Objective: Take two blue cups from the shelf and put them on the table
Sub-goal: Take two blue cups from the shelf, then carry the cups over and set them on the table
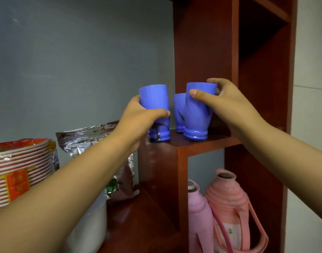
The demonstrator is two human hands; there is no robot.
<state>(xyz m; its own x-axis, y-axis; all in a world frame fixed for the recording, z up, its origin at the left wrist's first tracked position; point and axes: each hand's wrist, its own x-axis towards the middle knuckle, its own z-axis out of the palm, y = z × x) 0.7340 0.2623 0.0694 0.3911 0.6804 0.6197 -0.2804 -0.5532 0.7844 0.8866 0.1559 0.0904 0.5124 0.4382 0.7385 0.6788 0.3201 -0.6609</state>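
left hand (138, 115): fingers wrapped around left blue cup (154, 99), tilted at shelf (207, 143) edge | right hand (224, 101): fingers gripping right blue cup (198, 121) near rim, base on shelf | third blue cup (179, 112) upright behind, between them

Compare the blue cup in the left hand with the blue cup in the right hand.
The left cup is held round its middle by the left hand; the right cup is gripped near its rim by the right hand. The left cup stands at the shelf corner, the right cup further in. Both are blue with dark markings and ridged bases.
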